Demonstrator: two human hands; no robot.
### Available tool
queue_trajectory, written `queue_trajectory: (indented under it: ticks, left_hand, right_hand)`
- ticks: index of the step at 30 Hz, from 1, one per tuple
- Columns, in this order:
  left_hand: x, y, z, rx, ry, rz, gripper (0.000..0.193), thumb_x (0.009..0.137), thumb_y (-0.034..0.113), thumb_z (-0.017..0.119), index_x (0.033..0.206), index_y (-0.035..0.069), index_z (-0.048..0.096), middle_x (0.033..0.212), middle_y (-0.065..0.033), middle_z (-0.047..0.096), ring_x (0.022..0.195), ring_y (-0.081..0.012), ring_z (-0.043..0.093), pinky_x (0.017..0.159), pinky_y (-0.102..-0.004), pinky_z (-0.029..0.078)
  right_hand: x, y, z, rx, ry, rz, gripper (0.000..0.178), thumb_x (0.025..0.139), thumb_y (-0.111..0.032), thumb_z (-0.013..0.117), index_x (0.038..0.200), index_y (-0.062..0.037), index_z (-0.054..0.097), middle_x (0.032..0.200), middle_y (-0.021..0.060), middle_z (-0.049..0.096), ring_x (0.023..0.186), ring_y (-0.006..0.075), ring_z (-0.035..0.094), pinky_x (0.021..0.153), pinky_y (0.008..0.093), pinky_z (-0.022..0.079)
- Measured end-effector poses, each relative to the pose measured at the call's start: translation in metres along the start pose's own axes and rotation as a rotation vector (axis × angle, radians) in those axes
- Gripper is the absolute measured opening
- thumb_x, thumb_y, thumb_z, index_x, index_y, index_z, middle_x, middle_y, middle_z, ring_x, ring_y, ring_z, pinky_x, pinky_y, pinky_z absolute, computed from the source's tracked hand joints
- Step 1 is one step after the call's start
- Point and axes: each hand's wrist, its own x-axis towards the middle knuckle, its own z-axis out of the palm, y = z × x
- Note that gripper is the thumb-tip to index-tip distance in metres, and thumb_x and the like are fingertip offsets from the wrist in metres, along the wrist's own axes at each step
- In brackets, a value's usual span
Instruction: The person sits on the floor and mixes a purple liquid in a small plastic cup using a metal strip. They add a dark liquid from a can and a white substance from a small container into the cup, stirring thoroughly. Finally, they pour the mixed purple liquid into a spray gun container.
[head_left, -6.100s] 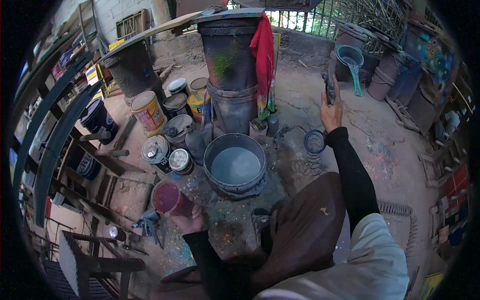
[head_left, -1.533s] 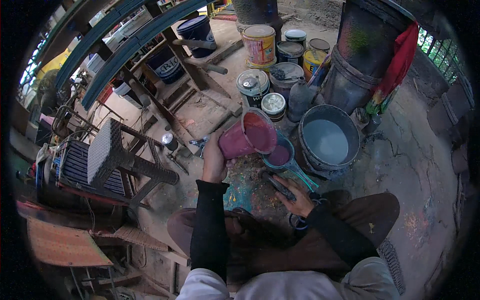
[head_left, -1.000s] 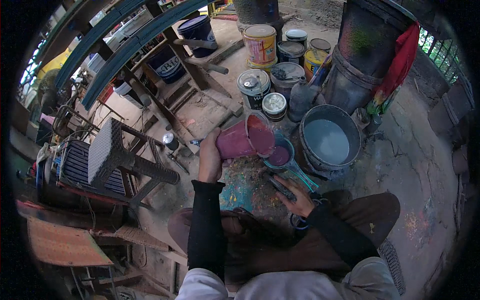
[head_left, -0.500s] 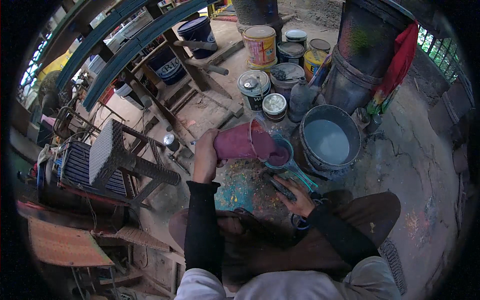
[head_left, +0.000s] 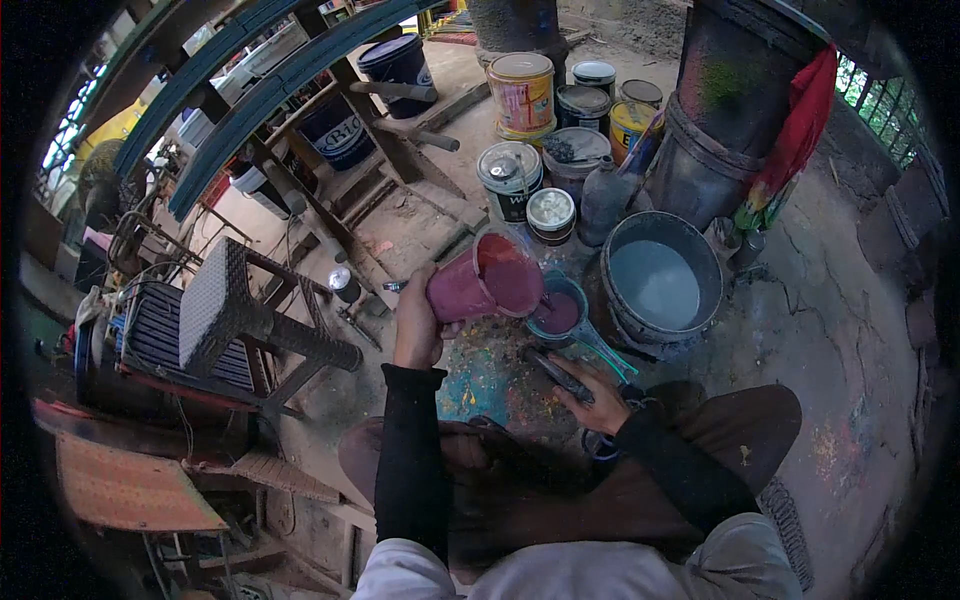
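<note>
Tilted toward the right, a pinkish-purple plastic tub (head_left: 462, 287) of thick paint is gripped from the left by my left hand (head_left: 413, 318). Its mouth is over the near-left rim of a teal dipper (head_left: 577, 331), and a thin dark trickle hangs at its lip. Purple paint (head_left: 556, 313) lies inside the dipper, whose long handle slants toward the near right. My right hand (head_left: 600, 402) is closed around a dark, flat, elongated tool (head_left: 560, 374) beside the dipper; I cannot make out its kind.
A large bucket of milky grey liquid (head_left: 656, 284) stands right of the dipper. Several lidded paint pails (head_left: 522, 92) and a grey jug (head_left: 604, 203) are behind. Left is a woven stool (head_left: 222, 305), with a small metal can (head_left: 344, 283) nearby. Paint splatters mark the floor.
My left hand has tipped the tub back slightly, so more of its inside shows. The thick flow into the dipper has thinned to a trickle. My right hand stays nearly still.
</note>
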Motion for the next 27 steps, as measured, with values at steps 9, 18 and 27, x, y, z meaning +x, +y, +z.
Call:
queue_trajectory:
  ticks: [9,18,27]
  left_hand:
    - [0.001,-0.029,-0.005,-0.324,-0.206,-0.110,0.036,0.090,0.037,0.031,0.097,0.008,0.051,0.073,-0.0057,0.058,0.044,-0.0126,0.046,0.034,-0.0204,0.028]
    - [-0.001,-0.062,-0.013,-0.588,-0.443,-0.062,0.043,0.089,0.037,0.035,0.117,0.006,0.043,0.101,-0.0105,0.055,0.071,-0.0196,0.054,0.051,-0.0256,0.041]
    - [-0.017,-0.074,-0.025,-0.458,-0.436,0.157,0.064,0.068,0.008,0.072,0.123,0.005,0.040,0.108,-0.0093,0.055,0.095,-0.0206,0.055,0.083,-0.0353,0.045]
  right_hand:
    - [0.002,0.004,0.001,0.032,-0.003,-0.060,0.046,0.086,-0.018,0.054,0.130,-0.0146,0.042,0.127,0.0154,0.046,0.116,0.0322,0.044,0.096,0.0384,0.035]
    - [0.009,-0.004,-0.001,0.124,-0.032,0.006,0.046,0.086,-0.018,0.055,0.129,-0.0104,0.043,0.126,0.0166,0.047,0.114,0.0323,0.047,0.095,0.0376,0.036]
    - [0.014,-0.006,0.003,0.044,0.005,-0.032,0.045,0.083,-0.014,0.057,0.125,-0.0059,0.046,0.122,0.0167,0.051,0.109,0.0313,0.051,0.091,0.0368,0.039]
